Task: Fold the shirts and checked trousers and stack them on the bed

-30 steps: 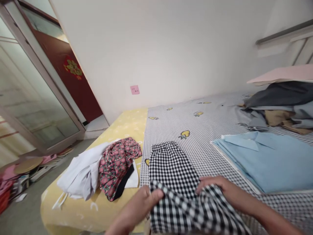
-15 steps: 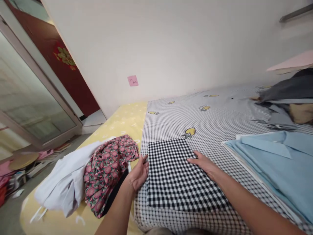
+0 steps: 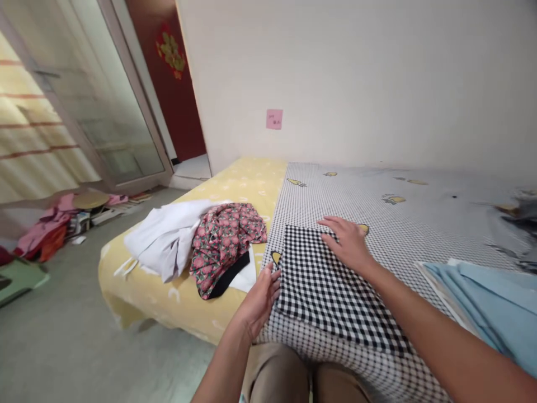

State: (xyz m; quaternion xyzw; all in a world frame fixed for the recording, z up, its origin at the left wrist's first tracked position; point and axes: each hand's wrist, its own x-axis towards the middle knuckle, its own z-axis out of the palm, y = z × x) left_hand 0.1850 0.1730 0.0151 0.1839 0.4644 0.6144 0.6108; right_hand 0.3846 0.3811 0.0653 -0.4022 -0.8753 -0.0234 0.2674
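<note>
Head view of a bed [image 3: 235, 184] covered partly by a yellow sheet and partly by a small-check grey sheet [image 3: 377, 184] printed with yellow hearts. A folded black-and-white gingham cloth [image 3: 323, 285] lies flat on the grey sheet near the bed's front edge, directly ahead of the person.

The right hand [image 3: 348, 243] rests palm down on the far right corner of the gingham cloth, fingers extended and slightly spread, gripping nothing. The left hand [image 3: 260, 296] lies against the cloth's left edge, fingers loosely straight with the fingertips touching the fold; whether any fabric is pinched there cannot be told.

Just left of the cloth, on the yellow sheet, sits a crumpled floral garment [image 3: 224, 235] in red and green with a black band at its lower end, overlapping a heap of white fabric [image 3: 168, 235].

At the right edge of the view lies a folded light-blue shirt [image 3: 490, 302], well apart from both hands.

A pink note [image 3: 274, 119] is stuck to the white wall behind the bed. A red door [image 3: 176, 84] and a glazed sliding panel [image 3: 104, 112] stand to the left, with a clutter of items on the floor [image 3: 62, 218] below them.
</note>
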